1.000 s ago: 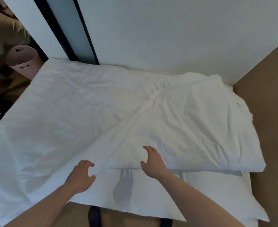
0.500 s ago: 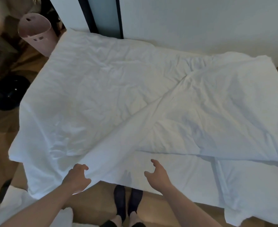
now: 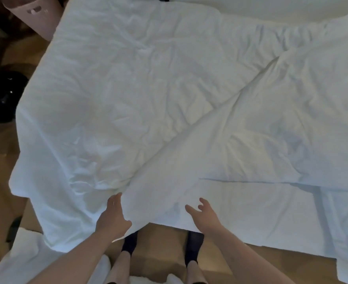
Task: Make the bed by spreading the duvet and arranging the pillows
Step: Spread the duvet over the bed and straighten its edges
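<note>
the left hand [image 3: 112,220] pinches the near edge of the white duvet [image 3: 148,103], which lies wrinkled across the bed w/ a diagonal fold, prob to pull it flat, while the right hand [image 3: 205,217] hovers open beside, holding nothing

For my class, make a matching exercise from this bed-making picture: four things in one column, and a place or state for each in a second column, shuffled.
Things:
1. duvet
2. left hand
3. right hand
4. pink bin

Places or states:
A. on the floor, top left corner
B. open above the sheet, holding nothing
C. folded back diagonally on the bed
D. on the near edge of the duvet

Pairs: 1-C, 2-D, 3-B, 4-A
</note>
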{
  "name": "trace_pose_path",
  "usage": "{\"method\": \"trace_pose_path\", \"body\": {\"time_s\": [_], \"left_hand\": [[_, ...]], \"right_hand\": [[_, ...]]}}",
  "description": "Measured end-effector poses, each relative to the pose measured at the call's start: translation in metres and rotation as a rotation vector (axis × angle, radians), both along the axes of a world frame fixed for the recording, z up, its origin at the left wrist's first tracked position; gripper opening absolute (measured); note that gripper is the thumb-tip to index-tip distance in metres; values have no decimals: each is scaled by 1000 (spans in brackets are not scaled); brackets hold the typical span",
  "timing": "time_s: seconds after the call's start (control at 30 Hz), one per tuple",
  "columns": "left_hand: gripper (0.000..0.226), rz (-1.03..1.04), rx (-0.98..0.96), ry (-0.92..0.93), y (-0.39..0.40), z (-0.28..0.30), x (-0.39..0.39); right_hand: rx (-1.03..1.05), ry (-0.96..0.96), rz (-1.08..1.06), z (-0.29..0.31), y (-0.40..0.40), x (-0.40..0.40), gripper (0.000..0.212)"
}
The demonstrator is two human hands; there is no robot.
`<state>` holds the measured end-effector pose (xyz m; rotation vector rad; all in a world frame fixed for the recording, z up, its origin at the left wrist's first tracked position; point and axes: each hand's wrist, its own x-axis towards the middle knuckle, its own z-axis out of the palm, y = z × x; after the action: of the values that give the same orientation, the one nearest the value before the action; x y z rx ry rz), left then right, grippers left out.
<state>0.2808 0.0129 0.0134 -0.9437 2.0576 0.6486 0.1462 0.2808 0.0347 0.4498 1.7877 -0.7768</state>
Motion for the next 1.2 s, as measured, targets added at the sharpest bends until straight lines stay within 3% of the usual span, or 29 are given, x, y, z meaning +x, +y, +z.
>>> {"method": "trace_pose_path", "body": {"time_s": [0.17,0.33,0.4,0.5,0.6,0.63,0.73,0.8,0.87,0.97,1.07,1.13,1.2], "left_hand": [[88,-170,33,-97,-39,-33,16],[94,-247,-87,-78,-76,-61,29],[84,-279,-34,-93,-92,-69,32],[21,-342,71,-49,-109,-73,26],[14,-390,122,24,-129,-62,7],[21,-404,130,57,-139,-54,-3],[38,-397,-25,300,-186,-29,-45],[27,-307,-166,427,-223,-18,-82],[10,-211,-234,426,-245,-2,-120],[15,-68,-228,504,-232,30,-162],[14,-11,-124,664,-187,66,-150],[13,62,24,571,-153,71,-109],[17,130,193,265,-129,55,-56]], "right_hand": [[36,-102,-149,-53,-64,14,117],[72,-93,-290,-88,-108,31,123],[48,-88,-403,-96,-121,36,123],[35,-109,-525,-92,-138,36,102],[-14,-69,-581,-79,-150,30,39],[-49,-63,-597,-69,-155,26,32],[-180,-61,-650,-32,-176,5,32],[-273,-33,-709,-4,-195,-18,31],[-363,-16,-775,18,-217,-42,30],[-421,3,-791,36,-251,-71,28],[-383,-14,-844,38,-278,-78,31],[-361,-36,-888,37,-286,-74,32],[-350,-52,-917,38,-288,-69,29]]}}
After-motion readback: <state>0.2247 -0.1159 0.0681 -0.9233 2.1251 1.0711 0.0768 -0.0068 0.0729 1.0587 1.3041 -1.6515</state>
